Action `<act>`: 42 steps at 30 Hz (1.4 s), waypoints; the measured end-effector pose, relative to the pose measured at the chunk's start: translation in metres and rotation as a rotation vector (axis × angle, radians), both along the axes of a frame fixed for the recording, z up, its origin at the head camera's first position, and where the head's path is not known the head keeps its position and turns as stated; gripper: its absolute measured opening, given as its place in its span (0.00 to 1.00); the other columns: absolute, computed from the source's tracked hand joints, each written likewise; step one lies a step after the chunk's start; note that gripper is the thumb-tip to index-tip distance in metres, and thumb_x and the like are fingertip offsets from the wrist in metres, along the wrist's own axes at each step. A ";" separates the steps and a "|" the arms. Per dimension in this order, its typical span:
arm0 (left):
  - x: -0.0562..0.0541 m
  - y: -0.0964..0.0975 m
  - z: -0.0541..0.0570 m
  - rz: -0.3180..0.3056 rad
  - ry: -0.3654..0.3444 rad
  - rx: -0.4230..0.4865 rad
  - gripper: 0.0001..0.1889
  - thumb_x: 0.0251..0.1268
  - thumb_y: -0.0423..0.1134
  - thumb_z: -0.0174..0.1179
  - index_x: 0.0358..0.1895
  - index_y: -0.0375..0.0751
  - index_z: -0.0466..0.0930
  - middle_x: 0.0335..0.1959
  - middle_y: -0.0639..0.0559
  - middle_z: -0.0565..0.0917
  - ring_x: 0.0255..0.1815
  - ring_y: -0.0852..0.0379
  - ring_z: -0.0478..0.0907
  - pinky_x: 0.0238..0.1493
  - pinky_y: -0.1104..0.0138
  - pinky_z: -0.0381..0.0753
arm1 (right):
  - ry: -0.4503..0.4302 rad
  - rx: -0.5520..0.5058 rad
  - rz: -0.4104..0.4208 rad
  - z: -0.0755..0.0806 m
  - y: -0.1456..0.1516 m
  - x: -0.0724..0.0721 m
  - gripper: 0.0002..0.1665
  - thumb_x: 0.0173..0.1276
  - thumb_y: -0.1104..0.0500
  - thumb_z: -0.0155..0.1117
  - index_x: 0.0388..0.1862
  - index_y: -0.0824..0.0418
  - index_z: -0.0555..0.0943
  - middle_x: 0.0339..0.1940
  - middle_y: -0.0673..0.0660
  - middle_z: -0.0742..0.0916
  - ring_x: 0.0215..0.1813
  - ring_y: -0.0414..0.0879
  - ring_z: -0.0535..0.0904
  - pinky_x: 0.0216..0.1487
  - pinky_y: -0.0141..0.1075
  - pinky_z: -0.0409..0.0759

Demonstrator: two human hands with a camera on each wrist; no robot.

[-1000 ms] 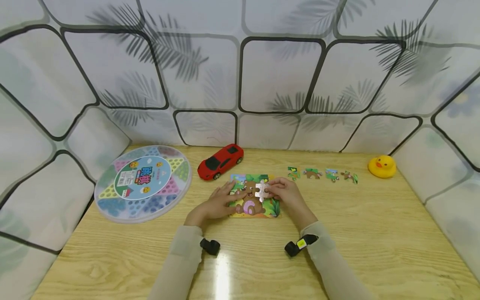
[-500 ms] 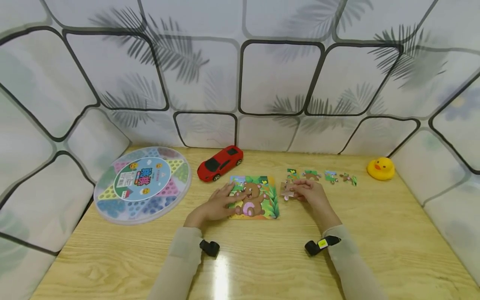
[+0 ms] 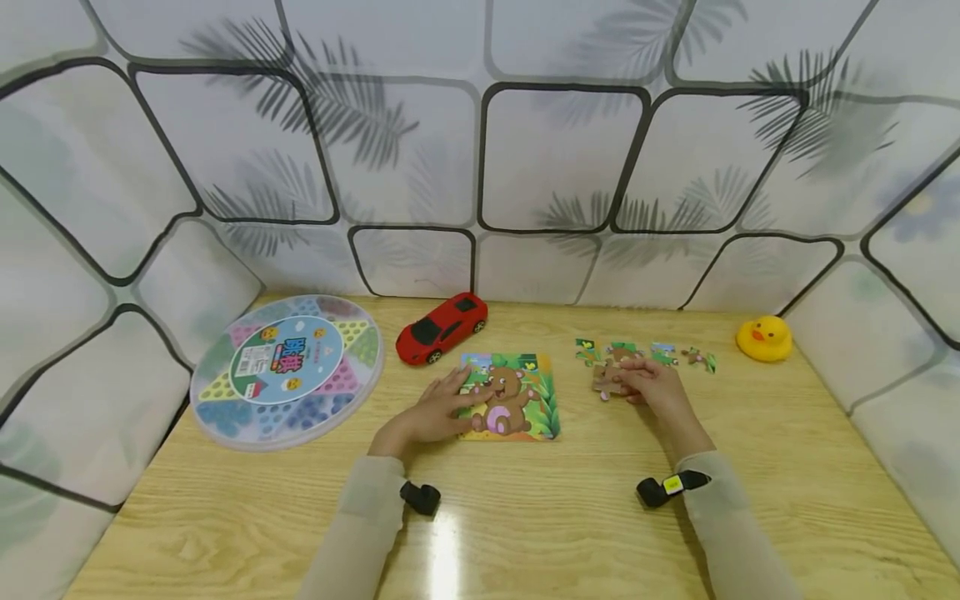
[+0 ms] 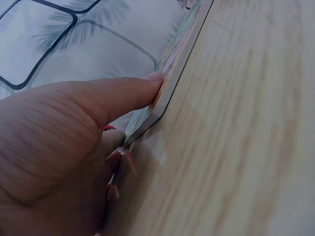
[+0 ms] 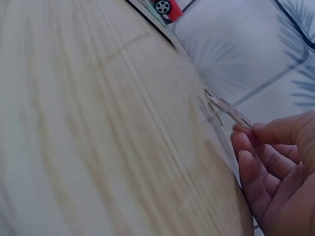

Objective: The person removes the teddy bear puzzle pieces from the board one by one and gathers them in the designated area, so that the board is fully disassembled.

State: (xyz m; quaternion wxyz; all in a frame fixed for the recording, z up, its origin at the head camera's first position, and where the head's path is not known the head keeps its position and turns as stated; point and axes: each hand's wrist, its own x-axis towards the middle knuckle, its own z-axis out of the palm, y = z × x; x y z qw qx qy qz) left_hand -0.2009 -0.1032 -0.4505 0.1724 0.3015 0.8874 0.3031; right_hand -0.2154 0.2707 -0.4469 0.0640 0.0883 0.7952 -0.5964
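Observation:
A bear picture puzzle board [image 3: 542, 417] lies flat near the middle of the table. My left hand [image 3: 429, 414] rests on its left side with the fingers spread out. In the left wrist view the thumb [image 4: 133, 92] presses on the edge of the board [image 4: 170, 93]. To the right of the board, my right hand [image 3: 662, 393] pinches a brown puzzle piece [image 3: 604, 381] between thumb and fingers. The right wrist view shows this puzzle piece [image 5: 234, 114] edge-on, above the tabletop. Several other puzzle pieces [image 3: 663, 354] lie in a row just behind it, partly covered by the hand.
A red toy car [image 3: 442, 328] stands behind the board. To the left lies a round Chinese checkers set [image 3: 287, 372] in a clear case. A yellow rubber duck [image 3: 763, 338] sits at the far right. Patterned fabric walls [image 3: 562, 158] enclose the wooden table [image 3: 517, 517].
My right hand has carried the puzzle piece off the board and to the right, toward the row of pieces. The left hand has stayed on the board.

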 end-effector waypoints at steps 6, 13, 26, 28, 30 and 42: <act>0.000 0.001 0.000 0.000 -0.003 0.003 0.28 0.69 0.50 0.53 0.71 0.54 0.63 0.76 0.39 0.40 0.76 0.43 0.31 0.70 0.44 0.31 | 0.007 0.020 0.004 0.000 0.004 -0.001 0.21 0.70 0.61 0.58 0.55 0.75 0.71 0.27 0.39 0.84 0.27 0.34 0.80 0.27 0.26 0.78; 0.000 0.002 0.002 -0.023 0.025 -0.012 0.29 0.68 0.52 0.51 0.72 0.53 0.61 0.76 0.39 0.41 0.76 0.43 0.32 0.70 0.44 0.30 | 0.027 0.068 0.010 -0.002 0.007 -0.001 0.20 0.70 0.62 0.57 0.54 0.75 0.71 0.25 0.41 0.83 0.26 0.33 0.80 0.26 0.28 0.79; 0.000 0.002 0.002 -0.015 0.010 -0.013 0.29 0.68 0.51 0.52 0.71 0.53 0.61 0.76 0.39 0.40 0.76 0.43 0.32 0.70 0.45 0.29 | 0.060 0.011 0.007 -0.005 0.011 0.002 0.21 0.69 0.63 0.58 0.54 0.79 0.70 0.25 0.45 0.82 0.25 0.34 0.80 0.27 0.27 0.79; 0.001 0.002 0.003 -0.018 0.009 -0.014 0.29 0.68 0.50 0.52 0.71 0.53 0.61 0.76 0.39 0.40 0.76 0.43 0.32 0.70 0.45 0.29 | 0.060 -0.002 0.011 -0.006 0.012 0.002 0.21 0.69 0.63 0.58 0.54 0.78 0.70 0.26 0.45 0.82 0.25 0.35 0.80 0.28 0.27 0.79; 0.001 0.002 0.003 -0.018 0.010 -0.014 0.29 0.68 0.50 0.53 0.71 0.53 0.62 0.76 0.39 0.41 0.76 0.43 0.32 0.70 0.45 0.29 | 0.061 -0.016 0.017 -0.007 0.013 0.002 0.21 0.69 0.63 0.59 0.54 0.78 0.70 0.27 0.45 0.82 0.26 0.35 0.80 0.28 0.27 0.80; 0.002 0.000 0.003 -0.010 0.013 -0.004 0.29 0.67 0.50 0.54 0.71 0.53 0.62 0.76 0.39 0.41 0.76 0.43 0.33 0.70 0.44 0.30 | 0.071 -0.034 0.039 -0.007 0.013 0.003 0.23 0.69 0.62 0.59 0.55 0.78 0.69 0.29 0.44 0.83 0.28 0.36 0.80 0.30 0.28 0.80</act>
